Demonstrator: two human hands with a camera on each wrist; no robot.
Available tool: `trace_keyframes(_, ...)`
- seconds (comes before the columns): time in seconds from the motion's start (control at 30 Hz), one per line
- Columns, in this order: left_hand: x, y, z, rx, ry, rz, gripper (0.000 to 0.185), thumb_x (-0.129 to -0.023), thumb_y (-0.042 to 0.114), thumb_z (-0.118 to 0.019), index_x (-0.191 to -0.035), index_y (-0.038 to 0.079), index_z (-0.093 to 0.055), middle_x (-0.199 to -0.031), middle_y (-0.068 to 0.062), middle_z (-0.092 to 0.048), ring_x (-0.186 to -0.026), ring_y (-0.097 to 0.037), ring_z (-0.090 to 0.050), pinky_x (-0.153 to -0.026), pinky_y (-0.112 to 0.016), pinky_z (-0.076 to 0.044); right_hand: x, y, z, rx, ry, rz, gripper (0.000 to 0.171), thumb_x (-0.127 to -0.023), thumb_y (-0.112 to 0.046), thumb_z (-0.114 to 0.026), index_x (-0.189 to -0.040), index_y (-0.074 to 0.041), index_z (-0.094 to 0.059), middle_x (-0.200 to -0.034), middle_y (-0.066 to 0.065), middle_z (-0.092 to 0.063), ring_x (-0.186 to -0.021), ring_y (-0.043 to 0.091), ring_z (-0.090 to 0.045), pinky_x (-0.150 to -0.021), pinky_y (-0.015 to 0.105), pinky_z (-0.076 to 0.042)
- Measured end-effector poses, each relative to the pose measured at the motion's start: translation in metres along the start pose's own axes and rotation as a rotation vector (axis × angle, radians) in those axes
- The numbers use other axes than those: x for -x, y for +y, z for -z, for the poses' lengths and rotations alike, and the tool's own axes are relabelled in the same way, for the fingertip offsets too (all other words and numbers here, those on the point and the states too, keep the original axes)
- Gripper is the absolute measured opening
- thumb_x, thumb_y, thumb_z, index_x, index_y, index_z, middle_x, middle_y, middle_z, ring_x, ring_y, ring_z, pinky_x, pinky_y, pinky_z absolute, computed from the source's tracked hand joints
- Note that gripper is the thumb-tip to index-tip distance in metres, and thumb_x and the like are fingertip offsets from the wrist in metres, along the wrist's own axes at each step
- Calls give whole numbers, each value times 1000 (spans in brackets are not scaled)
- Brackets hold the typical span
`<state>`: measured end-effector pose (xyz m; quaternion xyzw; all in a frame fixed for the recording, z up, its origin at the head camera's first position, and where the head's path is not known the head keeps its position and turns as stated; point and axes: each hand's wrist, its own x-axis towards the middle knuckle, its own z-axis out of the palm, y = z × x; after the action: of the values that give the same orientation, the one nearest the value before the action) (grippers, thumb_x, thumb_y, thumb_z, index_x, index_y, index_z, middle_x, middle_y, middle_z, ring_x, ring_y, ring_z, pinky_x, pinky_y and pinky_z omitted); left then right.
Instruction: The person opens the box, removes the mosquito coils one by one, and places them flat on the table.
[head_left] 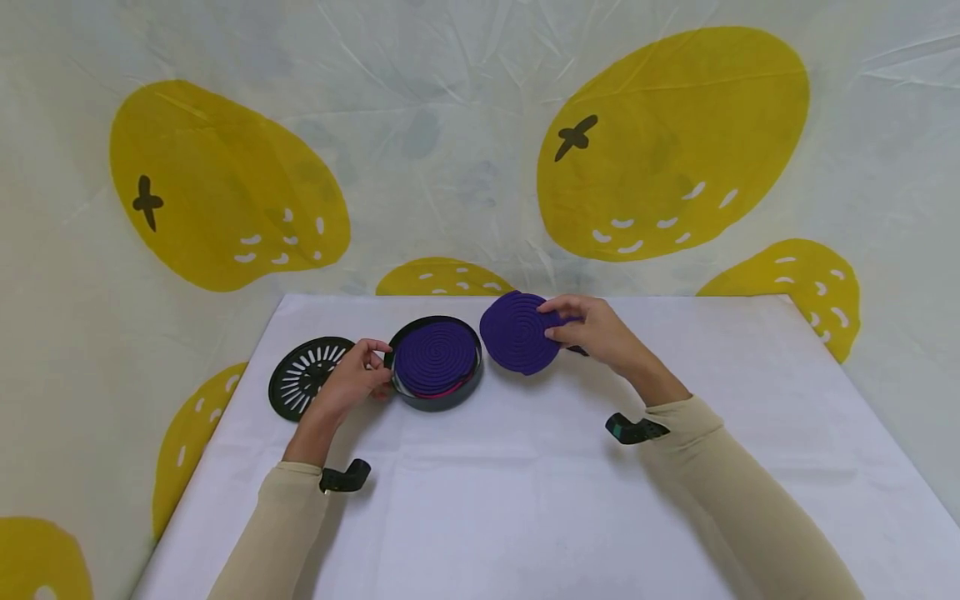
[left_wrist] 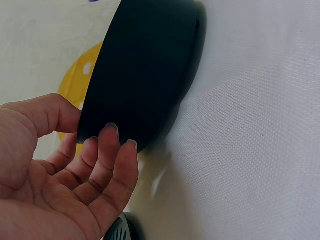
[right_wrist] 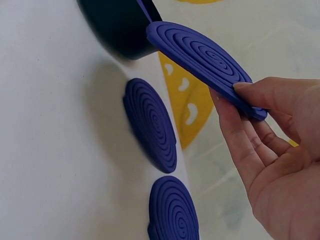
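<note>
Lemon-print backdrop, white table (head_left: 525, 500). Right hand (head_left: 596, 332) pinching purple spiral coaster (head_left: 517, 332) at rim, lifting it beside black tin (head_left: 437, 363). Left hand (head_left: 352, 379) curling round tin wall, steadying. Coaster probably light, flexible; rim pinch suiting.

At the left of my white tablecloth (head_left: 525, 500) lies a slotted black lid (head_left: 303, 377), a lemon-print backdrop (head_left: 225, 183) hanging behind.
</note>
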<state>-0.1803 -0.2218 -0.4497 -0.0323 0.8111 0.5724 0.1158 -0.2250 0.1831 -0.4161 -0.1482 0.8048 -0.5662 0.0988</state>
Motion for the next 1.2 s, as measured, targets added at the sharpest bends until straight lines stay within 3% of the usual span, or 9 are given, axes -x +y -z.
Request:
trace_keyframes(0.23, 0, 0, 0, 4, 5, 3, 45, -93, -3, -63, -134, 1, -45, -90, -8, -49, -71, -19, -63, -67, -36, -60, 5, 4, 10, -8, 14, 8, 36, -91, -7, -74, -127, -7, -67, -99, 15, -62, -85, 14, -65, -76, 31, -60)
trace_keyframes(0.57, 2, 1, 1, -8, 6, -2, 45, -93, -2, -63, -134, 1, -46, -91, -8, -49, -72, -20, -63, -67, -36, -60, 11, 11, 20, -25, 40, -15, 39, -92, -7, -73, -131, -5, -64, -95, 7, -56, -83, 13, -64, -78, 46, -61)
trace_keyframes(0.73, 0, 0, 2, -3, 1, -3, 45, -93, -2, -63, -135, 1, -45, -90, -7, -48, -72, -19, -63, -68, -37, -60, 13, 15, 26, -78, 44, -14, 41, -92, -2, -71, -132, -1, -61, -98, 11, -55, -88, 12, -64, -80, 36, -61)
trace_keyframes(0.9, -2, -1, 2, -2, -3, -11, 45, -93, -2, -62, -135, -1, -45, -90, -7, -49, -72, -19, -63, -68, -38, -60, 15, 20, 32, -98, 58, -2, 42, -92, 0, -70, -133, 3, -59, -110, 23, -59, -90, 11, -65, -80, 31, -61)
trace_keyframes(1.2, -1, 1, 2, 5, -8, -3, 47, -94, -3, -62, -137, -2, -44, -90, -6, -48, -73, -19, -63, -70, -39, -61, 21, 28, 47, -72, 95, -24, 43, -93, -2, -70, -134, 3, -58, -118, 19, -54, -97, 12, -58, -82, 28, -60)
